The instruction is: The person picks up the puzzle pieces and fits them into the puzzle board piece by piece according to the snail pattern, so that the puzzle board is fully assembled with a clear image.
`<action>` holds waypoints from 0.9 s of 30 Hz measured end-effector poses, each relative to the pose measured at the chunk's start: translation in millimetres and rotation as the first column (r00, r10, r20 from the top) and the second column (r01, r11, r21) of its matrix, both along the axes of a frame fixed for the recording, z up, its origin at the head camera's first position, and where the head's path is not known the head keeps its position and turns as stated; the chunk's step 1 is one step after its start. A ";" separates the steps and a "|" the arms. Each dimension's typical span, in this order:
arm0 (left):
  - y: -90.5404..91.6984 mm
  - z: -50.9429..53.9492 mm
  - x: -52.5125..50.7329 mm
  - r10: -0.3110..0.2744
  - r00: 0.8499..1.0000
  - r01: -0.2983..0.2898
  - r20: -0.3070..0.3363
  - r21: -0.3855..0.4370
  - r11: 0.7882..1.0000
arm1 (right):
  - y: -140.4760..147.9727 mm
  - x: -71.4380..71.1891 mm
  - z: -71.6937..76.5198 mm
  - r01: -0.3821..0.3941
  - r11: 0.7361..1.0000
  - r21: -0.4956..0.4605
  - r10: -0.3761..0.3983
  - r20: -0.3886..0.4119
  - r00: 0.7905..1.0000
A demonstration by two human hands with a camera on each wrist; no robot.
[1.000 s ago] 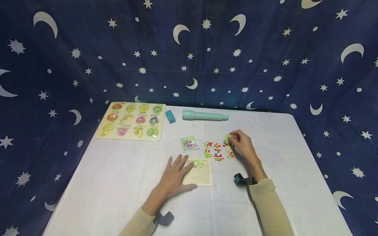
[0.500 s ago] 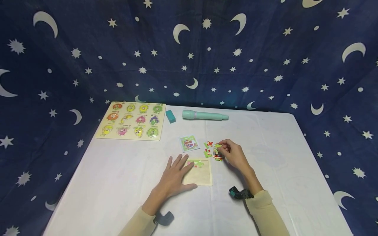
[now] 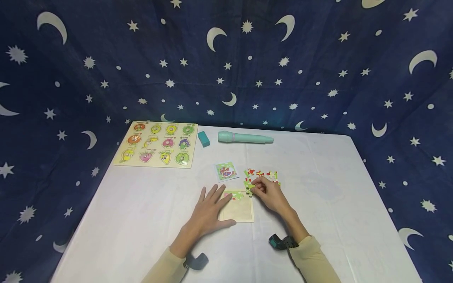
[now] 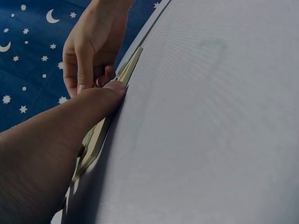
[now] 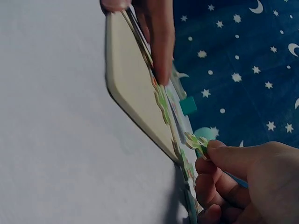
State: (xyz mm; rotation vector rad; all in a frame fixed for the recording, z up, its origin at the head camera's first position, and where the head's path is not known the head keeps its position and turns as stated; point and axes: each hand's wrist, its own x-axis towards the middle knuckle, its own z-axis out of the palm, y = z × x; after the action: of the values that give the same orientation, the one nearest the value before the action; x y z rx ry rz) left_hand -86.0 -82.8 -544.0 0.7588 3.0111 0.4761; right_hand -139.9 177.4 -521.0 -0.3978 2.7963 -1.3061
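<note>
My left hand [image 3: 209, 214] lies spread over the left side of a wooden puzzle tray [image 3: 244, 214], its thumb on the near edge and a fingertip on the green puzzle pieces [image 3: 238, 195] along the tray's top. Between thumb and index finger, my right hand [image 3: 272, 194] pinches a green jigsaw piece [image 5: 197, 142], held just above the tray's upper right corner. Loose red and green puzzle pieces [image 3: 272, 175] lie behind that hand, partly covered by it. In the left wrist view the left thumb [image 4: 105, 93] presses the tray's edge [image 4: 133, 63].
A small picture card [image 3: 226, 171] lies behind the tray. Farther back are a teal block [image 3: 203, 139] and a mint-green tube [image 3: 245, 138]. A wooden fruit board [image 3: 157, 157] occupies the table's far left corner. A starry cloth [image 3: 226, 70] hangs behind.
My right hand has carried the pinched jigsaw piece left and nearer, from over the loose pieces to the tray's upper right corner. The left hand has stayed in place.
</note>
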 end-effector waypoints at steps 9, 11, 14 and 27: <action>-0.4 -1.2 0.4 -0.003 1.000 0.003 -0.008 -0.011 1.000 | -10.2 6.6 -2.4 -0.059 0.998 0.020 0.059 0.010 0.998; -0.5 -1.7 0.2 -0.003 1.000 0.003 -0.013 -0.009 1.000 | -11.4 7.1 -2.9 -0.059 0.997 0.040 0.059 0.013 0.998; -0.6 -2.2 -0.4 -0.003 1.000 0.002 -0.020 -0.007 1.000 | -13.2 7.3 -3.8 -0.058 0.997 0.059 0.058 0.009 0.998; -0.5 -0.8 0.9 -0.007 0.998 0.009 -0.057 0.025 1.000 | -17.6 9.5 -9.0 -0.082 0.984 0.160 0.101 -0.115 0.988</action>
State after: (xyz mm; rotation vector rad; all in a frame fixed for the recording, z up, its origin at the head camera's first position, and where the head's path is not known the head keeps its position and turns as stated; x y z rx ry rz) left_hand -85.1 -83.2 -544.8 0.7992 3.0587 0.5018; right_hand -130.4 159.7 -530.0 -0.6107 2.9141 -1.0718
